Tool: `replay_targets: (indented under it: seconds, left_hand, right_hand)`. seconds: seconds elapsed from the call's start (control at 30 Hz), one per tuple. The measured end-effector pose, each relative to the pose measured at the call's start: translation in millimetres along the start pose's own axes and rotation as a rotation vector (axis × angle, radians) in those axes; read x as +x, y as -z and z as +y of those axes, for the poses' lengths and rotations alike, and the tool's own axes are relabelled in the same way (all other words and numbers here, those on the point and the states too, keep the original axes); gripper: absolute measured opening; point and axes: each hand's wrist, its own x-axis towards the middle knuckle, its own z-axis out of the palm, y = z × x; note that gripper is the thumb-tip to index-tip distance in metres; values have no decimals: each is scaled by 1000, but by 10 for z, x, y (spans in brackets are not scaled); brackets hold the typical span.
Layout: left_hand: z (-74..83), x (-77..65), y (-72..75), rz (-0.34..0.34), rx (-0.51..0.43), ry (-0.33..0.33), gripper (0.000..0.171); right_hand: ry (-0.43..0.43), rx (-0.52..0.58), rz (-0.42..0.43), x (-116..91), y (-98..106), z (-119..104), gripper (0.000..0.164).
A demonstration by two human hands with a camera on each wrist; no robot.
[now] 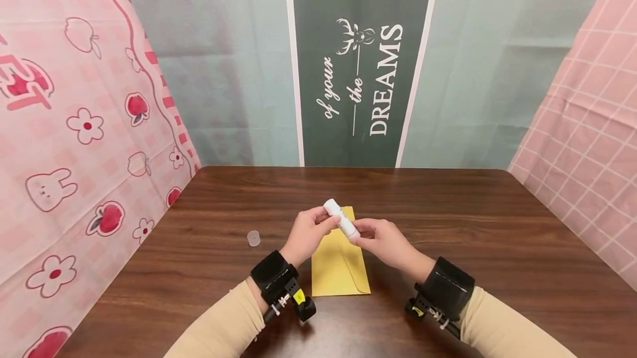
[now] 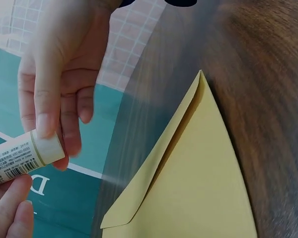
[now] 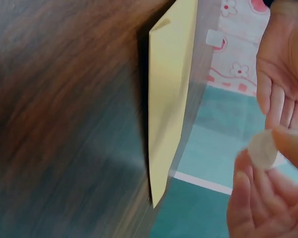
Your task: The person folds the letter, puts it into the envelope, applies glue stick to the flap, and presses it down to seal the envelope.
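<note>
A white glue stick (image 1: 342,221) with printed text and a barcode is held tilted between both hands, above a yellow envelope (image 1: 330,272). My left hand (image 1: 307,234) grips its upper body between thumb and fingers. At the lower end, my right hand (image 1: 387,240) pinches the base with thumb and fingertips. The left wrist view has the right thumb lying along that end of the glue stick (image 2: 15,157). From the right wrist, the round pale end of the glue stick (image 3: 262,150) faces the camera. On the table left of the hands lies a small translucent cap (image 1: 254,238).
The envelope's flap (image 2: 161,158) is slightly lifted along its edge. Brown wooden table (image 1: 438,197) surrounds it. Printed cloths hang around the table: pink at left (image 1: 89,125), green behind (image 1: 239,70), pink grid at right (image 1: 587,109).
</note>
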Motion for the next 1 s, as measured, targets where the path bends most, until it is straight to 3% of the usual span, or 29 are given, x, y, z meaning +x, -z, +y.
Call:
replay_targets:
  seconds: [0.1, 0.17, 0.4, 0.67, 0.87, 1.0]
  left_hand:
    - [2, -1, -17, -9, -4, -1, 25]
    - [11, -1, -19, -7, -6, -8, 24]
    - [23, -2, 6, 5, -1, -9, 24]
    - [-184, 94, -34, -20, -29, -16, 26]
    - [-278, 144, -17, 9, -32, -20, 29]
    - [-327, 147, -9, 6, -18, -41, 31]
  right_hand:
    - [-12, -59, 66, 11, -36, 5, 30]
    - [-14, -56, 66, 14, -47, 15, 34]
    - [30, 37, -76, -12, 9, 22, 36]
    - [11, -103, 57, -9, -36, 1, 31]
    - [14, 11, -14, -19, 3, -4, 39]
    - [-3, 20, -27, -9, 16, -8, 35]
